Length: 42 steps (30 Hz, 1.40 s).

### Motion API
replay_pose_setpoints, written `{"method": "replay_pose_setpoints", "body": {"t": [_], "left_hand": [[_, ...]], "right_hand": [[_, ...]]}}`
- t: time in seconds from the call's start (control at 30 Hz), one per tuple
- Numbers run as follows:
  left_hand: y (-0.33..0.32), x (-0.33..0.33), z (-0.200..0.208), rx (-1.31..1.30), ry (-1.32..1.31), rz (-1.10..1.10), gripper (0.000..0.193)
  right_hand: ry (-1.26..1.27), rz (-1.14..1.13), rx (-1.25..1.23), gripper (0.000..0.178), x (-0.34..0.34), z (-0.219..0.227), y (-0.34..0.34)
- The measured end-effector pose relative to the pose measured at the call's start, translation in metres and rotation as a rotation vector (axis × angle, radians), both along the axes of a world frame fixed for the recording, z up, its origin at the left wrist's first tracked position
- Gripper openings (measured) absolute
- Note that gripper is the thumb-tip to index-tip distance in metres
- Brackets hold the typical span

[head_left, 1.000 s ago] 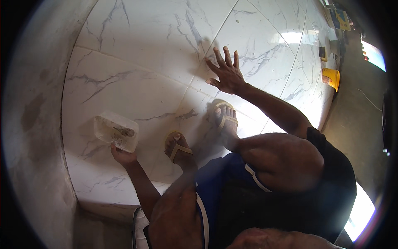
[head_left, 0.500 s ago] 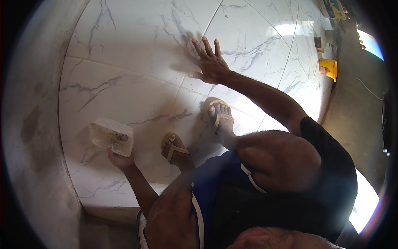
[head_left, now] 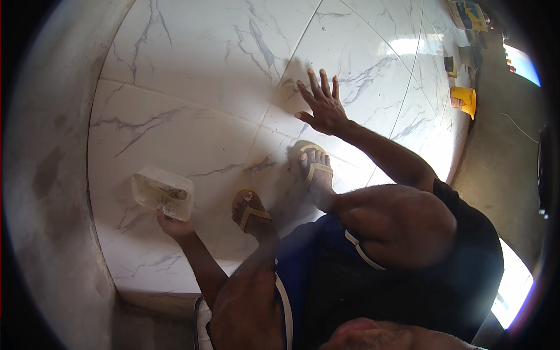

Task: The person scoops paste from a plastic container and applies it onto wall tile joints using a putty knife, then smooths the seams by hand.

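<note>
At lower left of frame, the left hand (head_left: 173, 224) grips a clear rectangular plastic container (head_left: 163, 192) resting on the white marbled floor tiles (head_left: 192, 70). At upper centre, the right hand (head_left: 322, 109) lies fingers spread, empty. A yellow container (head_left: 464, 100) stands at upper right.

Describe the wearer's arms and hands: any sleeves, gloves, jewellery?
Both forearms are bare, with no sleeves reaching them. The left hand and right hand wear no gloves; no rings, watch or bands show, and the fingers are bare. Clothing seen: a black top, blue shorts with white piping, tan sandals.
</note>
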<state>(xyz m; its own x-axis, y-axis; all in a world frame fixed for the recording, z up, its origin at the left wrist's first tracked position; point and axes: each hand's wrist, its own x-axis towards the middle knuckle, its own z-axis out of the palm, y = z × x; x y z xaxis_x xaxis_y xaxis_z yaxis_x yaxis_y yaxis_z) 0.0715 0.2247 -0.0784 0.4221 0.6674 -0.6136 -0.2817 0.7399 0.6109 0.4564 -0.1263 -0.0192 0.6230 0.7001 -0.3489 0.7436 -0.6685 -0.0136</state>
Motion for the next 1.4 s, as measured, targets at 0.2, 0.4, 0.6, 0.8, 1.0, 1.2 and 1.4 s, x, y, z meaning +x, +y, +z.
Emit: {"method": "replay_pose_setpoints", "body": {"t": [0.2,0.4,0.6,0.8,1.0,1.2,1.4], "left_hand": [[0.001,-0.003,-0.004,-0.005,0.035,0.034,0.070],[-0.003,0.006,0.002,-0.005,0.065,0.039,0.072],[-0.005,0.007,0.004,-0.024,0.064,0.022,0.074],[0.002,0.002,0.003,-0.028,0.066,0.046,0.064],[-0.001,0.008,0.004,-0.010,0.067,0.066,0.064],[-0.002,0.002,0.002,-0.025,0.006,0.023,0.067],[-0.003,0.006,0.002,-0.033,0.057,0.061,0.070]], "right_hand": [[0.019,-0.096,0.060,0.088,-0.009,-0.014,0.003],[0.038,-0.055,-0.043,0.087,-0.007,-0.002,0.030],[0.094,0.094,-0.148,0.093,0.001,0.019,0.053],[0.168,0.178,-0.171,0.080,0.006,0.042,0.073],[0.093,0.240,-0.148,0.074,0.010,0.035,0.050],[-0.002,0.165,-0.091,0.075,0.018,0.015,0.019],[0.014,0.199,-0.052,0.075,0.014,0.007,0.030]]}}
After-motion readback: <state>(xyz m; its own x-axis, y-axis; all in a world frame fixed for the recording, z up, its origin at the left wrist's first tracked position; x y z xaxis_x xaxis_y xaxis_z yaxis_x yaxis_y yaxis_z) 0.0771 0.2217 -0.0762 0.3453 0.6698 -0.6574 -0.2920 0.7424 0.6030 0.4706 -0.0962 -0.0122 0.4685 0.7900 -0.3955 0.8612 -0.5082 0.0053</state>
